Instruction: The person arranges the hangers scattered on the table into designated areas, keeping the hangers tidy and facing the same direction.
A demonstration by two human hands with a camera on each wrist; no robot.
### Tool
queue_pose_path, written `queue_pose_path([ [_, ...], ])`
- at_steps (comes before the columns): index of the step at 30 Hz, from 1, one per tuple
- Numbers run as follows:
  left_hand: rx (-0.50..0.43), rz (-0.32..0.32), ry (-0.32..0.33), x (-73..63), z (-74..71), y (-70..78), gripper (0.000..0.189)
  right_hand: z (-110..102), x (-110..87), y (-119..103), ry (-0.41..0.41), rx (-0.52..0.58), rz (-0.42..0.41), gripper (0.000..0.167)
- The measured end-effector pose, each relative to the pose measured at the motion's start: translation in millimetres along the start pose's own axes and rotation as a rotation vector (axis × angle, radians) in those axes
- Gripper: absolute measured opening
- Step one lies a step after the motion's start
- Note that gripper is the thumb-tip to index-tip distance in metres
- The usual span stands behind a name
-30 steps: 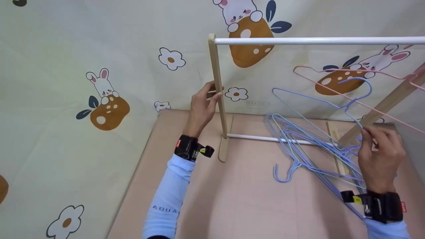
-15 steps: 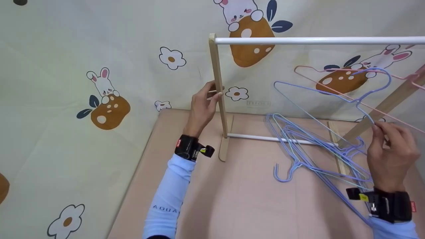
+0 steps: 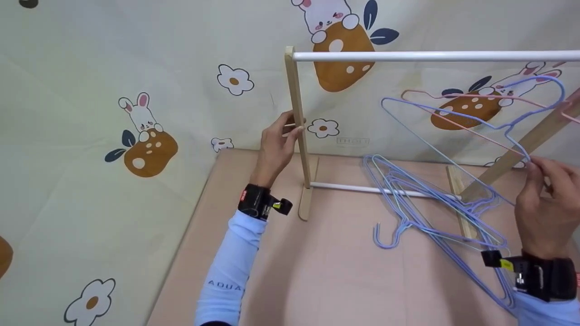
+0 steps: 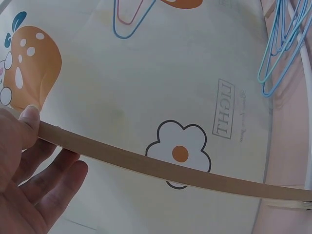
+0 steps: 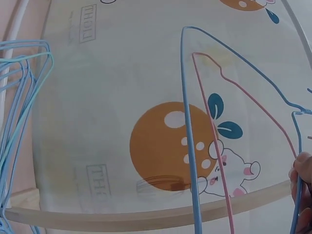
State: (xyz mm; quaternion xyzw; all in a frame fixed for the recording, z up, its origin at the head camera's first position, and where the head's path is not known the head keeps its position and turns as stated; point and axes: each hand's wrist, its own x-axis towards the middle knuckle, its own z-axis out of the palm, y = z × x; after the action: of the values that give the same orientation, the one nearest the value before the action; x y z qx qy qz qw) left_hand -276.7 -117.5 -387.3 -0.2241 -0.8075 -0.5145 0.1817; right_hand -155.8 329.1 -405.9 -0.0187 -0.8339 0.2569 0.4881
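Observation:
My left hand [image 3: 276, 145] holds the left wooden post [image 3: 294, 88] of a small clothes rack, thumb on one side and fingers on the other. In the left wrist view, the thumb and fingers [image 4: 66, 180] lie along this post. At the right, my right hand [image 3: 550, 203] pinches the wire of a blue hanger [image 5: 188, 117] just below its hook. That hanger is raised and tilted, its hook below the rack's white top bar [image 3: 435, 56]. Behind it hangs a pink hanger [image 3: 498, 96] near the right post; what its hook rests on is out of view.
Several blue and green hangers [image 3: 403, 222] lie tangled over the rack's lower white bar [image 3: 340, 187] and the pinkish tabletop [image 3: 344, 271]. The rack's right post [image 3: 507, 165] slants behind my right hand. A rabbit-printed sheet [image 3: 181, 68] covers the walls behind.
My right hand has moved right and up, lifting the blue hanger away from the pile toward the pink one. The left hand stays on the post.

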Motion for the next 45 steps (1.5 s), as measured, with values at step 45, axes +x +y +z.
queue_pose_path([
  [45, 0.036, 0.012, 0.008, 1.4, 0.2, -2.2, 0.032, -14.2, 31.4, 13.3, 0.006, -0.075, 0.013, 0.037],
])
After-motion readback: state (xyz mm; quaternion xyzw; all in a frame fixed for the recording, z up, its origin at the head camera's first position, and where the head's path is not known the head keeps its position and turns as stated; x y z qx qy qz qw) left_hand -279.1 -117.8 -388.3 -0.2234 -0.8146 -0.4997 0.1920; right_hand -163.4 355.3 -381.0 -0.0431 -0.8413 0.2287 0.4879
